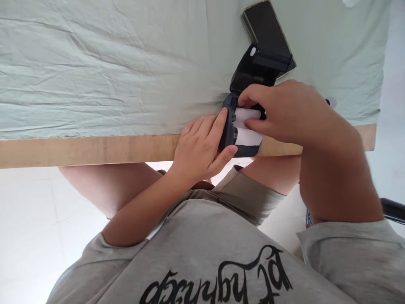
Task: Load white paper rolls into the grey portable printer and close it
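Note:
A small dark portable receipt printer point(248, 150) lies at the table's front edge with its black lid point(253, 69) swung up and back. Inside its bay sits a white paper roll point(247, 114), a strip of its paper reaching toward the front. My left hand point(201, 145) holds the printer's left side, index fingertip on the rim and thumb across the front corner. From the right, my right hand point(284, 112) reaches into the bay, with thumb and index finger closed around the roll. The other right fingers are hidden behind the hand.
Behind the lid lies a dark flat phone-like slab point(268, 31), partly covered by it. A pale green cloth point(126, 67) spreads over the table, wrinkled at left. The bare wooden edge point(88, 151) runs along the front, above my legs. A small dark-and-clear object point(330, 102) shows beyond my right wrist.

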The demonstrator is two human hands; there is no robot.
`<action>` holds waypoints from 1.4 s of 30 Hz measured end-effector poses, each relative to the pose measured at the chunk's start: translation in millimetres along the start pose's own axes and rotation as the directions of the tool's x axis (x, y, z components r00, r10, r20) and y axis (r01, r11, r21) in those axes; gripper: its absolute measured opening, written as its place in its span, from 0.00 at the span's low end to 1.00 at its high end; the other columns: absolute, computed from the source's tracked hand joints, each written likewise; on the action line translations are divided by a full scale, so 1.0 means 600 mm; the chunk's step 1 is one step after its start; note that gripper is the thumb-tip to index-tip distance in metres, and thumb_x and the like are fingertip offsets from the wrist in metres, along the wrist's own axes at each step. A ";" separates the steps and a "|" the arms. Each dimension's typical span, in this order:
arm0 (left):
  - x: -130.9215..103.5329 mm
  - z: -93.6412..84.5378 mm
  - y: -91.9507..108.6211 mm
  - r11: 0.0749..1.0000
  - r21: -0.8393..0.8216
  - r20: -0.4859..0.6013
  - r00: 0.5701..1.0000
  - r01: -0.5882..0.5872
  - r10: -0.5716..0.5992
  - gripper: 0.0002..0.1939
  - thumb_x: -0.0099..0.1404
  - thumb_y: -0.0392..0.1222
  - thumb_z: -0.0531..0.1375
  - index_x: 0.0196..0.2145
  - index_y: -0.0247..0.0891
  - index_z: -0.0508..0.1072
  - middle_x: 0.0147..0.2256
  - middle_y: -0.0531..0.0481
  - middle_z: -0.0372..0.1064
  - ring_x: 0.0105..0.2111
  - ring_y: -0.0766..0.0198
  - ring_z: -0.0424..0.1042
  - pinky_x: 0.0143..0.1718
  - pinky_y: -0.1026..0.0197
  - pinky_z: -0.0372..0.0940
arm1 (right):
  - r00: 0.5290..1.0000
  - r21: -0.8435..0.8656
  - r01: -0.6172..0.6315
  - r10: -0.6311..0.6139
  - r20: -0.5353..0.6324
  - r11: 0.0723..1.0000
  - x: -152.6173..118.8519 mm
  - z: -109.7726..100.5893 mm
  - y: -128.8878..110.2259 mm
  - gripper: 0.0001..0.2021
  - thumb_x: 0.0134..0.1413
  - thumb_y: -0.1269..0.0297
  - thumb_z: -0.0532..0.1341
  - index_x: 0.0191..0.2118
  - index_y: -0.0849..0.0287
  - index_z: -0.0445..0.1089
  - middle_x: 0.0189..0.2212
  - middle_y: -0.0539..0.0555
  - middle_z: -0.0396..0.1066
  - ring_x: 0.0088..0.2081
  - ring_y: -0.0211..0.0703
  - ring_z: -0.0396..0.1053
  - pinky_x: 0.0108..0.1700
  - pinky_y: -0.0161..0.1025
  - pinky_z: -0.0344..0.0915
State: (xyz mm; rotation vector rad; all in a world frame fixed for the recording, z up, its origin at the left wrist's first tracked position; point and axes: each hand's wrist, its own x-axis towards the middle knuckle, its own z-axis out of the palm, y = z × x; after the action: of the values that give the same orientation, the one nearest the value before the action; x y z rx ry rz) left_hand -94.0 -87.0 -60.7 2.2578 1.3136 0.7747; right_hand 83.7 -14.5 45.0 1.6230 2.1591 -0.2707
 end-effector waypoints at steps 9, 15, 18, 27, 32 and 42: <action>0.000 0.001 -0.001 1.000 0.008 -0.011 1.000 0.001 -0.001 0.49 0.74 0.68 0.28 0.68 0.24 0.61 0.59 0.31 0.70 0.57 0.45 0.70 0.57 0.50 0.60 | 0.928 0.712 0.142 0.158 -0.338 0.688 -0.072 0.026 0.044 0.18 0.46 0.54 0.63 0.46 0.46 0.66 0.39 0.53 0.73 0.28 0.42 0.62 0.30 0.43 0.60; 0.000 0.001 -0.001 1.000 0.009 0.022 1.000 0.011 -0.011 0.49 0.73 0.68 0.28 0.68 0.26 0.60 0.59 0.30 0.69 0.58 0.43 0.69 0.57 0.48 0.60 | 0.843 0.920 0.024 0.487 -0.229 0.391 -0.056 0.141 0.064 0.27 0.56 0.52 0.37 0.59 0.46 0.56 0.41 0.60 0.66 0.24 0.45 0.55 0.26 0.45 0.54; 0.000 0.001 -0.002 1.000 0.012 0.033 0.999 0.010 -0.011 0.48 0.73 0.68 0.29 0.69 0.27 0.59 0.60 0.29 0.68 0.58 0.42 0.69 0.56 0.47 0.60 | 0.753 0.886 -0.012 0.587 -0.297 0.464 -0.035 0.178 0.067 0.24 0.59 0.48 0.41 0.57 0.47 0.55 0.35 0.56 0.64 0.24 0.45 0.58 0.27 0.46 0.58; 0.000 0.002 -0.001 1.000 0.023 0.025 1.000 0.011 -0.012 0.48 0.73 0.68 0.29 0.68 0.27 0.60 0.59 0.30 0.69 0.58 0.44 0.69 0.57 0.48 0.60 | 0.679 0.665 -0.036 0.506 -0.531 0.746 -0.019 0.167 0.076 0.12 0.59 0.54 0.57 0.46 0.52 0.60 0.43 0.60 0.70 0.45 0.53 0.70 0.45 0.50 0.69; 0.000 0.003 -0.002 0.999 0.038 0.012 1.000 0.004 -0.004 0.48 0.74 0.67 0.28 0.68 0.27 0.60 0.59 0.31 0.69 0.58 0.45 0.70 0.57 0.49 0.60 | 0.718 0.628 -0.019 0.448 -0.533 0.778 -0.001 0.183 0.082 0.20 0.58 0.64 0.56 0.55 0.54 0.54 0.52 0.61 0.69 0.48 0.44 0.72 0.50 0.42 0.70; 0.001 0.000 0.000 1.000 0.003 0.021 1.000 0.015 -0.015 0.47 0.73 0.68 0.29 0.68 0.28 0.60 0.59 0.31 0.69 0.58 0.44 0.69 0.57 0.48 0.60 | 0.388 0.507 0.008 0.465 -0.796 0.862 -0.025 0.192 0.108 0.20 0.50 0.65 0.55 0.51 0.54 0.60 0.49 0.59 0.68 0.52 0.49 0.71 0.51 0.50 0.67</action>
State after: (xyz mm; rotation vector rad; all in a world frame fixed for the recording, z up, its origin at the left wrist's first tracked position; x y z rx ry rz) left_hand -94.0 -86.6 -60.6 2.2498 1.3212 0.7420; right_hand 173.6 -54.0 -45.0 2.8231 2.6336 0.3837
